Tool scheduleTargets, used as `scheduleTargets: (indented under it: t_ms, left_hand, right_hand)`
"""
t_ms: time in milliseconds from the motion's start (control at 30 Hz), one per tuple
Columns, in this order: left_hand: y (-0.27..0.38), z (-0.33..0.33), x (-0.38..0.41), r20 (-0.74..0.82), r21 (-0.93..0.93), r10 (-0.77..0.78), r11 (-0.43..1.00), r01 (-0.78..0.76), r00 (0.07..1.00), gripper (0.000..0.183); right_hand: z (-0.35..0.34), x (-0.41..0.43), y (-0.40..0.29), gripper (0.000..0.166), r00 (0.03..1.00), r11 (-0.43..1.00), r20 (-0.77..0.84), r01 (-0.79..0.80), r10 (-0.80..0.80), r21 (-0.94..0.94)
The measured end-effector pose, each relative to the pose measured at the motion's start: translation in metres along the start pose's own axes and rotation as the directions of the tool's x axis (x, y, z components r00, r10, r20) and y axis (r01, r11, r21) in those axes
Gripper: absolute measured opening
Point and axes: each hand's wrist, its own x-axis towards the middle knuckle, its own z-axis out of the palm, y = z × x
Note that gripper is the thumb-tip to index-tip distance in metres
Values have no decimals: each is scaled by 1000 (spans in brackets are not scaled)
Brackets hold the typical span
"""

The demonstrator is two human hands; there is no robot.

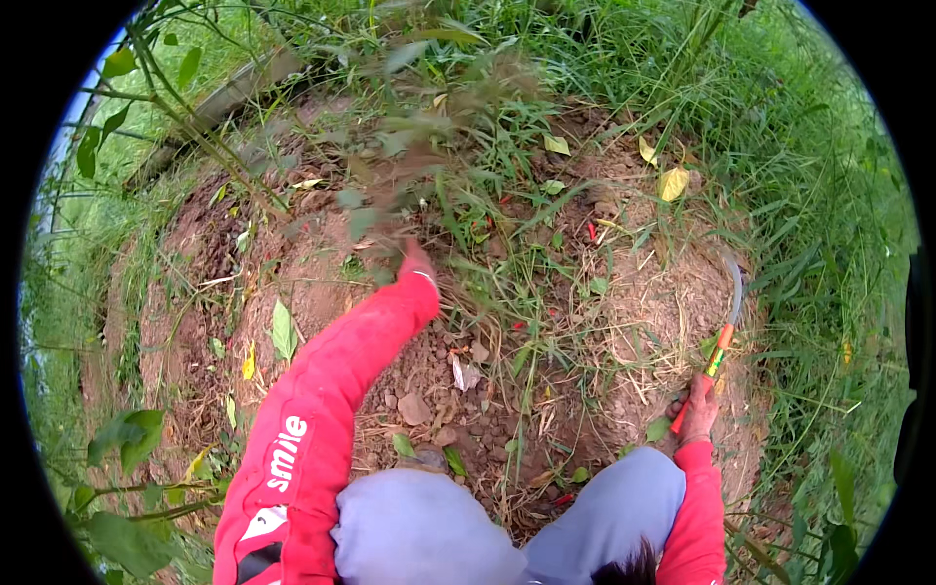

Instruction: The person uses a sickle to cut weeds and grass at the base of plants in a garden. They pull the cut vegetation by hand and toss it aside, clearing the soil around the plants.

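Note:
My right hand point(696, 413) is closed around the orange handle of a sickle point(722, 344), whose curved grey blade points away from me at the right, over soil beside grass. My left hand point(415, 259) reaches forward at the centre, blurred, against a bunch of uprooted-looking weeds point(431, 161) that is also blurred. Its fingers are hidden, so whether they grip the stems cannot be told. Low green weeds point(504, 285) grow from the brown soil between both hands, with dry straw and small red chilli-like pods point(591, 231) among them.
Leafy plant stems point(227, 157) arch in at the upper left, and more leaves point(131, 534) stand at the lower left. Dense grass point(819, 219) borders the soil on the right and top. A long grey edging point(234, 95) lies at the upper left. Stones point(414, 409) lie before my knees.

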Motion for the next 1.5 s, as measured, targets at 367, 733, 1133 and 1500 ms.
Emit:
scheduleTargets:
  t_ms: [367, 733, 1133, 1500]
  left_hand:
    - [50, 62, -85, 340, -940, -546, -180, 289, 766, 40]
    - [-54, 6, -207, 59, -956, -882, 85, 282, 467, 31]
    - [-216, 26, -298, 409, -715, -664, 194, 672, 626, 47]
    - [154, -199, -49, -674, -593, 327, 297, -749, 663, 81]
  right_hand:
    - [1, -1, 1, 31, 1000, 1000, -12, -2, 2, -11]
    - [-2, -3, 12, 35, 995, 995, -24, 102, -102, 22]
    - [-2, -3, 17, 32, 984, 987, -81, 160, -157, 26]
    - [4, -12, 10, 33, 972, 976, -135, 202, -191, 76]
